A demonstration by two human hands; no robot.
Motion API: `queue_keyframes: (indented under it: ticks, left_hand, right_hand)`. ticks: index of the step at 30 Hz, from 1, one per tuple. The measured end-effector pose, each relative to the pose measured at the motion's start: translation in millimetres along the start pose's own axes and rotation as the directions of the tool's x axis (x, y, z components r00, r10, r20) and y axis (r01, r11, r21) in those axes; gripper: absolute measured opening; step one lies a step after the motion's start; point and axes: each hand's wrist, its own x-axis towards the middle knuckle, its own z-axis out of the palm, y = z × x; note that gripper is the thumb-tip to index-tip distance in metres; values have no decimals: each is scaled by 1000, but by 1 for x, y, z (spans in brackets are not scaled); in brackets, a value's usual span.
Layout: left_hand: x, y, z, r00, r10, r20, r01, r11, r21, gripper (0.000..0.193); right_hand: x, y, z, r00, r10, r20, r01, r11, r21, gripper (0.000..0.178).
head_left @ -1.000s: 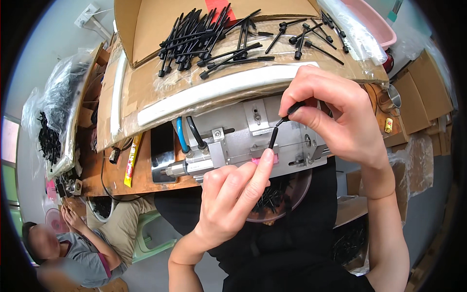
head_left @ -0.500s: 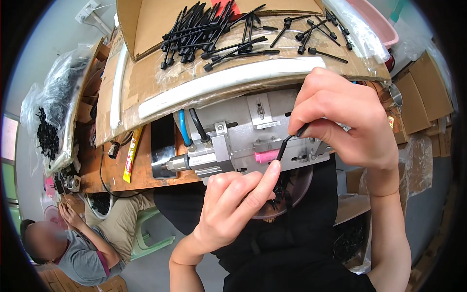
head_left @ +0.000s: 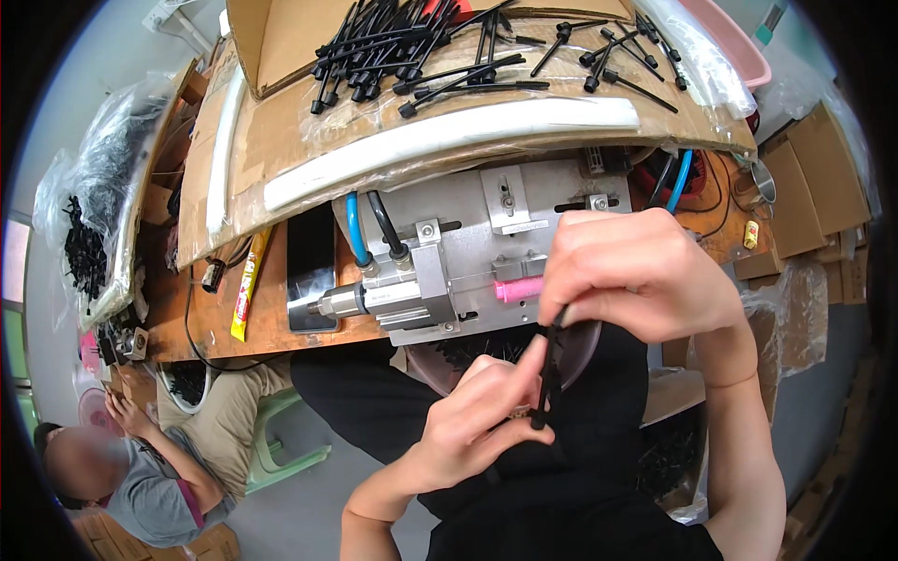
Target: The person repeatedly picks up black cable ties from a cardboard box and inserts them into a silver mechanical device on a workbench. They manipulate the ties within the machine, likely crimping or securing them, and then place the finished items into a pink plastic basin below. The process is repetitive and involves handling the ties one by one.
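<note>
My right hand [head_left: 636, 276] and my left hand [head_left: 477, 421] both pinch one thin black plastic rod [head_left: 547, 374], held nearly upright just below the front of a grey metal fixture [head_left: 468, 252]. The right fingers grip its top end, the left fingers its lower end. The fixture carries a pneumatic cylinder [head_left: 374, 299], blue and black hoses and a pink part [head_left: 516, 290]. A heap of similar black rods [head_left: 440, 56] lies on the cardboard sheet [head_left: 309, 140] behind it.
A bowl with black pieces [head_left: 468, 351] sits under the fixture. A dark phone [head_left: 311, 271] and a yellow packet [head_left: 248, 285] lie on the wooden bench. Bags of black parts [head_left: 89, 234] stand at left. Another person [head_left: 140, 467] sits low left.
Both hands have come down and toward me with the rod, from in front of the fixture to below its front edge. The rod now stands nearly vertical.
</note>
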Motion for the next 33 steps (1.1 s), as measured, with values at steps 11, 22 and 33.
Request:
queue_keyframes:
  ticks: [11, 22, 33]
  left_hand:
    - [-3, -28, 47, 992, -73, -105, 127, 659, 741, 70]
    - [11, -38, 54, 991, -101, -84, 127, 565, 815, 69]
    - [23, -15, 31, 983, -178, -34, 146, 669, 729, 75]
  right_hand:
    - [-32, 2, -11, 838, 174, -517, -182, 983, 35, 11]
    - [-54, 2, -10, 734, 181, -655, -178, 981, 72, 11]
    - [-56, 8, 1, 703, 181, -688, -191, 980, 62, 15]
